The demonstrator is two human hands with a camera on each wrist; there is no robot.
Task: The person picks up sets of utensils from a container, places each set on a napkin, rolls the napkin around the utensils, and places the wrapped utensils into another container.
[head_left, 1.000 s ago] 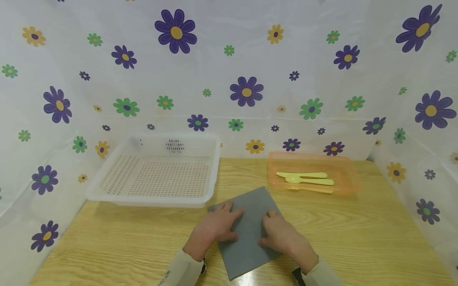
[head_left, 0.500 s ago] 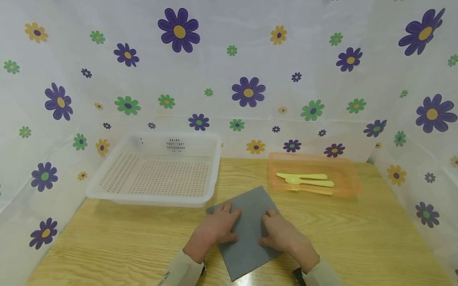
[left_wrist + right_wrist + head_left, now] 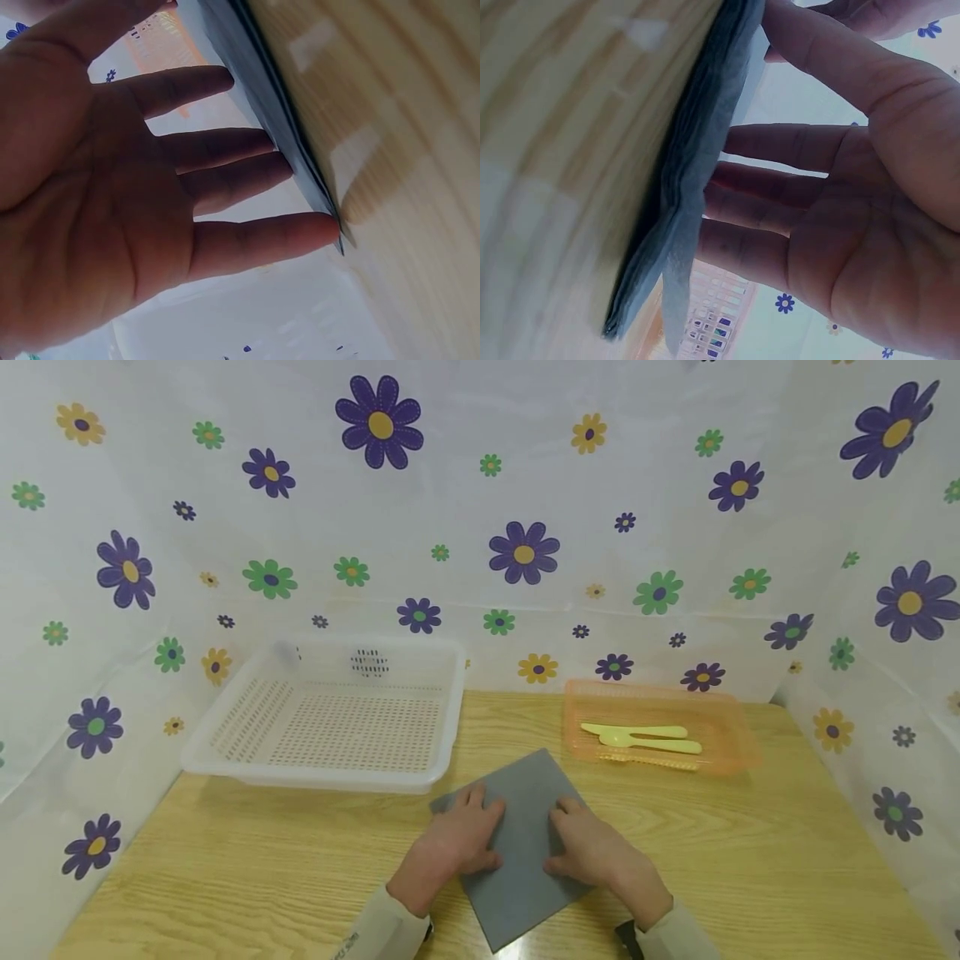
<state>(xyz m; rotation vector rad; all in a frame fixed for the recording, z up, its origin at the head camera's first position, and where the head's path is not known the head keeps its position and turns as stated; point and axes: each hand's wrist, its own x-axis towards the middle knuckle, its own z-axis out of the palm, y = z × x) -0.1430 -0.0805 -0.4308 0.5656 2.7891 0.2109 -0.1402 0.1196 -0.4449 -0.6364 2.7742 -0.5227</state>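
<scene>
Nearest, light sleeves (image 3: 386, 931) come in from the lower edge, with a dark strap (image 3: 628, 939) showing at the right cuff. Beyond them, the left hand (image 3: 461, 837) rests its fingertips on a grey stack of thin sheets (image 3: 521, 860), fingers extended and spread. The right hand (image 3: 596, 853) touches the other side of the stack, its fingers extended and slightly apart in the wrist view; neither hand grips. The stack lies flat and turned askew on the wooden table (image 3: 750, 860), between the two hands, which hide parts of its sides. At its edge several layers show, one peeling apart near a corner.

Just behind the stack's far-left corner stands a white perforated basket (image 3: 442, 752), crowding that side. Behind and to the right, apart from the stack, sits a shallow orange basket (image 3: 723, 727) holding a yellow knife (image 3: 645, 731) and a yellow spoon (image 3: 652, 743); another yellow piece (image 3: 652, 763) shows through its near wall, its kind unclear. Farthest back hangs a white flower-printed sheet (image 3: 450, 510).
</scene>
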